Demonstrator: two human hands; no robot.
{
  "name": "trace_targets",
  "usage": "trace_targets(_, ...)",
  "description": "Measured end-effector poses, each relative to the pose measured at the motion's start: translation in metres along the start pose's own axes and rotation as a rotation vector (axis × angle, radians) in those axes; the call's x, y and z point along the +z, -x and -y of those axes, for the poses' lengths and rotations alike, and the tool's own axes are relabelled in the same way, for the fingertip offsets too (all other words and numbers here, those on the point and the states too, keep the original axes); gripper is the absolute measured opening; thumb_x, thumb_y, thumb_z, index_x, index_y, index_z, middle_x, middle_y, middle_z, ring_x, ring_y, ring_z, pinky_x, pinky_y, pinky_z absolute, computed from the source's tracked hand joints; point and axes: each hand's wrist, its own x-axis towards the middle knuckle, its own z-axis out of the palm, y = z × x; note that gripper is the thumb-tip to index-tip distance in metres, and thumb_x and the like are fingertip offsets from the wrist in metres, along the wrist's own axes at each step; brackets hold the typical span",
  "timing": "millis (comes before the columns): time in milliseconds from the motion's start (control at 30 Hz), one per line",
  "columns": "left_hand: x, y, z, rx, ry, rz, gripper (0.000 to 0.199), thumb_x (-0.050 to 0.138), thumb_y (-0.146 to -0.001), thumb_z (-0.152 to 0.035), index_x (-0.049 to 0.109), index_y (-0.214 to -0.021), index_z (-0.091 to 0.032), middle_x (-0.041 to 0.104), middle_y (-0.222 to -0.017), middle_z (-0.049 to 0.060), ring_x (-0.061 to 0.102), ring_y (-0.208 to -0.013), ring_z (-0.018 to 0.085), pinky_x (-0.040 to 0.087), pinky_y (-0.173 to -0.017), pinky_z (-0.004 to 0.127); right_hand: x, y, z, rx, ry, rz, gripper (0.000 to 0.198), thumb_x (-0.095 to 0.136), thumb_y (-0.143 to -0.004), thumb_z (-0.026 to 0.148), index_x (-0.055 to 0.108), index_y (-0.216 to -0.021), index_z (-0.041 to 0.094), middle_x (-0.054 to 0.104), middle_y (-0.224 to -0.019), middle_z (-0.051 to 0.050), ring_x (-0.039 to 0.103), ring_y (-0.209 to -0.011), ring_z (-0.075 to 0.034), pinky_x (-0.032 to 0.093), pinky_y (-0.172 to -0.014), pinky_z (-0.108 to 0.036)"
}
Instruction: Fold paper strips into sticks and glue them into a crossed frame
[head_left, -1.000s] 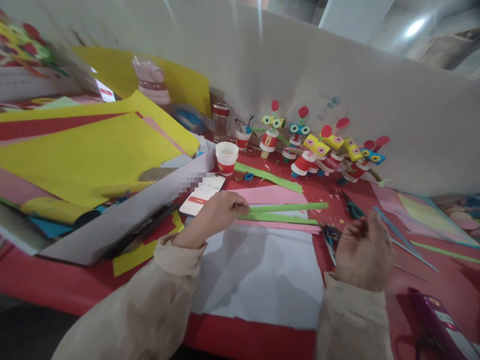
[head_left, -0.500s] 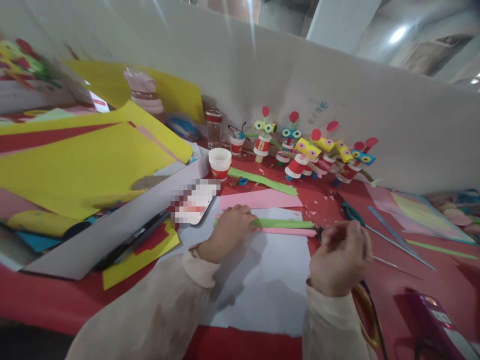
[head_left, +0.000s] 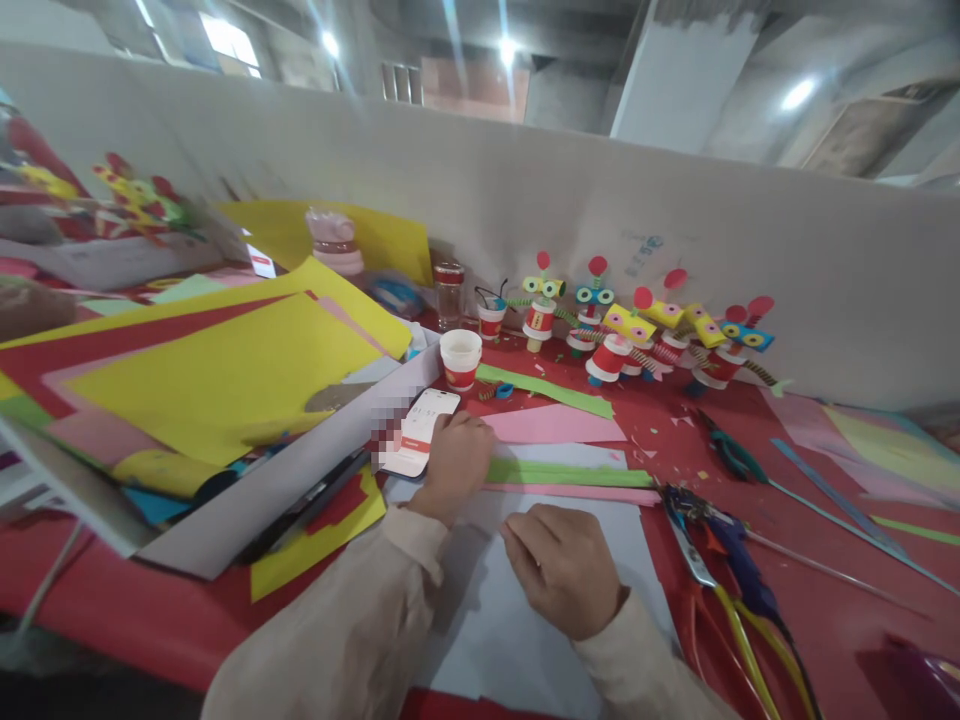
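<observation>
My left hand [head_left: 459,462] rests beside the right edge of a phone [head_left: 420,437], its fingers together and bent down. It covers the left ends of a green paper strip [head_left: 570,474] and a pink paper strip [head_left: 592,494]; the fingertips are hidden, so what they grip does not show. Over a white sheet [head_left: 480,620] my right hand [head_left: 566,568] is curled into a loose fist, with nothing visible in it. It sits just below the strips, apart from them. Off the strips' right ends lie scissors [head_left: 697,560] with long handles.
A blue glue gun [head_left: 746,575] lies beside the scissors, near green-handled pliers or scissors [head_left: 733,455]. Several paper-cup figures [head_left: 611,350] stand along the back partition. White cups [head_left: 460,350] are stacked behind the phone. Leftward, a box [head_left: 300,500] holds coloured paper.
My right hand has moved left from the strips' right ends onto the white sheet, uncovering the scissors. My left hand has slid closer to the phone. The camera view has tilted up.
</observation>
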Motion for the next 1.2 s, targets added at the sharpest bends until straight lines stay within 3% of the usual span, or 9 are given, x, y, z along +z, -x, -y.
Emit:
trace_targets(133, -0.011, -0.004, -0.012, 0.015, -0.037, -0.118, 0.018, 0.046, -0.090, -0.022, 0.064, -0.086, -0.020, 0.068, -0.088, 0.005, 0.054, -0.088, 0.021, 0.037, -0.079, 0.037, 0.002, 0.000, -0.005, 0.014, 0.018, -0.157, 0.010, 0.053, -0.086, 0.015, 0.062, -0.089, 0.016, 0.060, -0.076, -0.004, 0.056, -0.069, -0.014, 0.041, -0.060, -0.026)
trace_targets(233, -0.032, 0.002, -0.027, 0.179, -0.048, -0.319, 0.015, 0.048, -0.090, -0.017, 0.062, -0.092, -0.020, 0.069, -0.097, 0.001, 0.055, -0.092, 0.017, 0.036, -0.085, 0.035, -0.004, -0.004, -0.007, 0.094, 0.279, -0.473, 0.038, 0.066, -0.079, 0.016, 0.056, -0.116, 0.012, 0.058, -0.105, -0.015, 0.056, -0.096, -0.023, 0.047, -0.078, -0.033)
trace_targets(300, -0.050, 0.016, -0.035, 0.286, -0.068, -0.384, 0.016, 0.049, -0.089, -0.013, 0.062, -0.092, -0.021, 0.070, -0.097, -0.001, 0.056, -0.092, 0.014, 0.034, -0.088, 0.034, -0.012, -0.005, -0.005, 0.127, 0.459, -0.558, 0.048, 0.072, -0.074, 0.020, 0.056, -0.119, 0.014, 0.056, -0.112, -0.017, 0.050, -0.109, -0.030, 0.045, -0.086, -0.041)
trace_targets(400, -0.074, 0.051, -0.039, 0.317, -0.059, -0.362, 0.018, 0.049, -0.089, -0.013, 0.062, -0.095, -0.023, 0.071, -0.098, -0.002, 0.057, -0.094, 0.014, 0.034, -0.090, 0.033, -0.019, 0.004, 0.005, 0.079, 0.487, -0.374, 0.028, 0.067, -0.078, 0.019, 0.064, -0.105, 0.023, 0.059, -0.117, -0.011, 0.043, -0.116, -0.034, 0.036, -0.092, -0.050)
trace_targets(533, -0.094, 0.109, -0.024, 0.294, -0.084, -0.056, 0.021, 0.043, -0.092, -0.013, 0.062, -0.094, -0.022, 0.071, -0.097, -0.001, 0.058, -0.090, 0.016, 0.036, -0.088, 0.036, -0.008, 0.034, 0.033, 0.127, 0.242, -0.023, 0.015, 0.057, -0.083, 0.013, 0.067, -0.087, 0.022, 0.067, -0.102, -0.006, 0.053, -0.100, -0.025, 0.034, -0.090, -0.045)
trace_targets(667, -0.101, 0.144, -0.011, 0.128, -0.042, 0.209, 0.021, 0.044, -0.089, -0.011, 0.062, -0.094, -0.021, 0.069, -0.095, 0.001, 0.058, -0.088, 0.018, 0.037, -0.087, 0.038, 0.005, 0.050, 0.055, 0.287, 0.141, 0.093, 0.019, 0.055, -0.083, 0.012, 0.067, -0.096, 0.020, 0.068, -0.097, -0.007, 0.055, -0.097, -0.023, 0.036, -0.086, -0.040)
trace_targets(833, -0.100, 0.141, -0.014, 0.032, -0.058, 0.305, 0.026, 0.042, -0.085, -0.005, 0.061, -0.094, -0.020, 0.066, -0.097, 0.003, 0.057, -0.090, 0.021, 0.037, -0.090, 0.041, -0.002, 0.039, 0.055, 0.284, 0.082, 0.174, 0.020, 0.059, -0.084, 0.025, 0.066, -0.102, 0.021, 0.065, -0.108, -0.007, 0.053, -0.104, -0.024, 0.035, -0.089, -0.040)
trace_targets(1033, -0.102, 0.136, -0.024, -0.021, -0.028, 0.352, 0.028, 0.041, -0.084, -0.006, 0.061, -0.097, -0.021, 0.064, -0.098, 0.004, 0.056, -0.094, 0.021, 0.037, -0.089, 0.040, -0.003, 0.043, 0.051, 0.205, 0.073, 0.202, 0.017, 0.054, -0.087, 0.015, 0.070, -0.087, 0.021, 0.068, -0.084, -0.003, 0.055, -0.080, -0.018, 0.038, -0.072, -0.032)
trace_targets(1200, -0.094, 0.132, -0.042, 0.009, -0.049, 0.384, 0.019, 0.046, -0.090, -0.021, 0.063, -0.097, -0.025, 0.064, -0.095, 0.003, 0.055, -0.089, 0.022, 0.038, -0.079, 0.039, -0.003, 0.045, 0.053, 0.286, -0.001, 0.222, 0.019, 0.051, -0.089, 0.019, 0.069, -0.084, 0.021, 0.065, -0.078, -0.004, 0.054, -0.077, -0.017, 0.039, -0.069, -0.029)
